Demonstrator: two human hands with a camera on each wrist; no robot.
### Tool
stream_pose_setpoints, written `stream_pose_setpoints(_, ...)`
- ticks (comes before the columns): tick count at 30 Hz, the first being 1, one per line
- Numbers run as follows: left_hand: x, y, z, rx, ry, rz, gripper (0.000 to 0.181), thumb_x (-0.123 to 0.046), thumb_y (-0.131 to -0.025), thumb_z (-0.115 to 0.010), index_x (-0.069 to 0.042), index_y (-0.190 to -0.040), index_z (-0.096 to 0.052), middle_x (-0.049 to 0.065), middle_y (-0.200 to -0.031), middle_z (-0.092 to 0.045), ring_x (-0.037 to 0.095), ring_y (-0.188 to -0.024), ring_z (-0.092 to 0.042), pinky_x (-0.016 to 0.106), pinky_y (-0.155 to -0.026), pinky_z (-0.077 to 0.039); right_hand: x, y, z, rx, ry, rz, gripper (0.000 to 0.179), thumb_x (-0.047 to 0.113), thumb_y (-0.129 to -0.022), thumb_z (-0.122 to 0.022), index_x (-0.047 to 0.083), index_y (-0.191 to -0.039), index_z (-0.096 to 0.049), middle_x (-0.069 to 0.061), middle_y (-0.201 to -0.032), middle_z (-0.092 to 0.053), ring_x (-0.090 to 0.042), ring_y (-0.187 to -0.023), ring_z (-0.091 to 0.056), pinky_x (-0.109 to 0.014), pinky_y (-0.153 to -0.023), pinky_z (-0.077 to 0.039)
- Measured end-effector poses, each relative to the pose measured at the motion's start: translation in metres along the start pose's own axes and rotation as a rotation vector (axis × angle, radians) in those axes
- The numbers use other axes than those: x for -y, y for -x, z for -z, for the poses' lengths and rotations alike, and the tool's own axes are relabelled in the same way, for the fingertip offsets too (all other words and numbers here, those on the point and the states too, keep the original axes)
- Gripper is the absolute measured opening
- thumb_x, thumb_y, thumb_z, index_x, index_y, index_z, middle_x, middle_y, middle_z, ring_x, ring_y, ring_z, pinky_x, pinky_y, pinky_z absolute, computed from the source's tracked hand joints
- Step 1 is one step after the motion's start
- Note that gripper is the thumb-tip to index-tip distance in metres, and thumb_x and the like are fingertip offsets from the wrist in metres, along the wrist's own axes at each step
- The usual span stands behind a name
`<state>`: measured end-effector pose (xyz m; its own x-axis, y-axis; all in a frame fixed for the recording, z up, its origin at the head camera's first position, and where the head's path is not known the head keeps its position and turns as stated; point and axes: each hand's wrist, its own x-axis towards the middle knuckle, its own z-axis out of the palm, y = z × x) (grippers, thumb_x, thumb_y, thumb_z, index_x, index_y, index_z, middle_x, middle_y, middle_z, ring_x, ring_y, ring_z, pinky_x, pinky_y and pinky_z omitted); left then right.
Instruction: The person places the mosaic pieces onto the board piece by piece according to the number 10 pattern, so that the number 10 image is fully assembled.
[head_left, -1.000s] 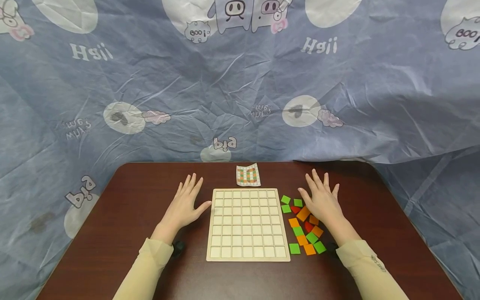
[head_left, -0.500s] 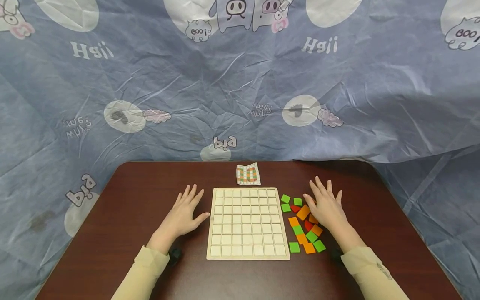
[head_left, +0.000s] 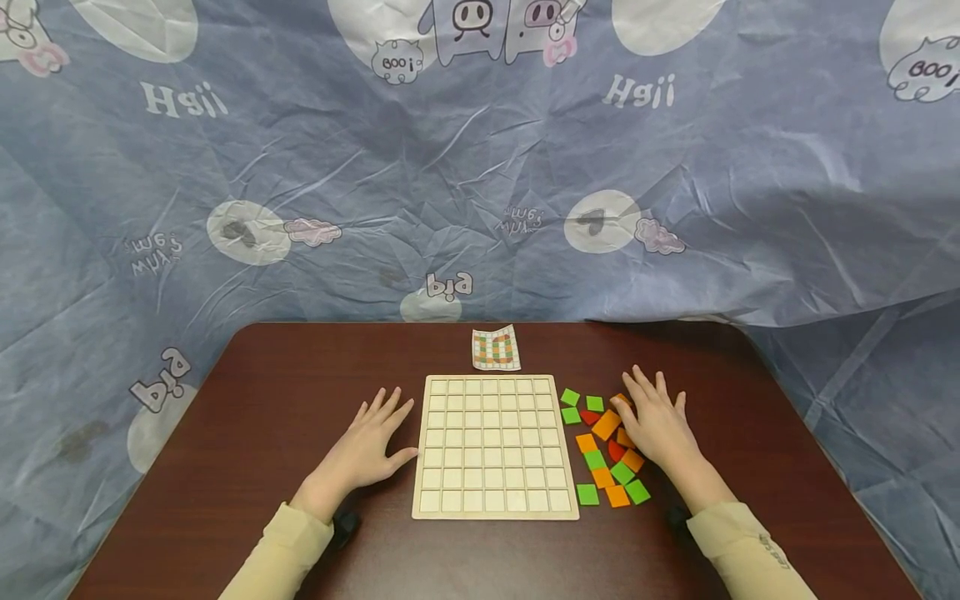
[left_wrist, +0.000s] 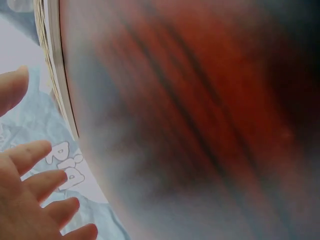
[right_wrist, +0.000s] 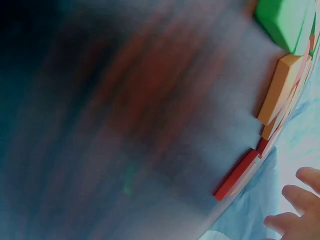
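Observation:
My left hand (head_left: 369, 446) is spread with straight fingers just left of a pale wooden grid board (head_left: 495, 447), its thumb tip right at the board's left edge. Nothing is in it. My right hand (head_left: 660, 425), also spread and holding nothing, is at the right side of a loose group of flat pieces, its thumb and palm overlapping some of them. Green squares (head_left: 588, 494), orange pieces (head_left: 606, 426) and red rounded pieces (head_left: 617, 451) make up the group. In the right wrist view, an orange block (right_wrist: 280, 90) and a red block (right_wrist: 236, 175) show edge-on beyond the tabletop.
Behind the board lies a small paper card (head_left: 495, 348) printed with a coloured grid pattern. All this is on a dark brown table (head_left: 450, 562) with rounded far corners. A blue-grey patterned cloth (head_left: 420, 183) hangs behind the table.
Both hands have drawn back toward the near side of the table, the left more than the right. The right has also shifted slightly outward. Board, card and pieces stay put.

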<state>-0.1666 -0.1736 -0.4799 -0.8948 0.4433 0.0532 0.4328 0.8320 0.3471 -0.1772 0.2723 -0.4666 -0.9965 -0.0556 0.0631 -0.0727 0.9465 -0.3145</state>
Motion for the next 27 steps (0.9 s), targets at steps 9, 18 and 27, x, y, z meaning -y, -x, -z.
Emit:
stream_pose_setpoints(9, -0.0029, 0.0024, 0.0, 0.138, 0.042, 0.026, 0.07, -0.035, -0.094, -0.066, -0.008, -0.152, -0.039, 0.023, -0.161, -0.024, 0.046, -0.148, -0.02, 0.065, -0.117, -0.019, -0.0004, -0.0007, -0.0015, 0.018, 0.007, -0.001, 0.058, 0.032, -0.103, -0.05, -0.003, -0.148, -0.04, -0.028, -0.155, -0.031, -0.056, -0.142, -0.021, -0.08, -0.106, -0.014)
stream_pose_setpoints(18, -0.0035, -0.0001, 0.0005, 0.205, 0.022, 0.001, 0.069, -0.034, -0.094, -0.065, -0.015, -0.154, -0.036, 0.02, -0.161, -0.024, 0.044, -0.148, -0.022, 0.065, -0.117, -0.02, -0.001, 0.0002, -0.0029, 0.023, 0.022, -0.003, 0.057, 0.031, -0.102, -0.051, -0.004, -0.147, -0.041, -0.028, -0.154, -0.033, -0.055, -0.142, -0.023, -0.079, -0.107, -0.016)
stream_pose_setpoints(27, -0.0049, 0.0, -0.0008, 0.232, 0.046, 0.001, 0.074, -0.042, -0.093, -0.066, -0.016, -0.154, -0.035, 0.02, -0.161, -0.025, 0.044, -0.149, -0.02, 0.066, -0.116, -0.02, -0.0036, -0.0017, -0.0053, 0.024, 0.02, 0.008, 0.054, 0.027, -0.102, -0.053, -0.007, -0.143, -0.045, -0.03, -0.151, -0.037, -0.056, -0.14, -0.027, -0.076, -0.107, -0.021)
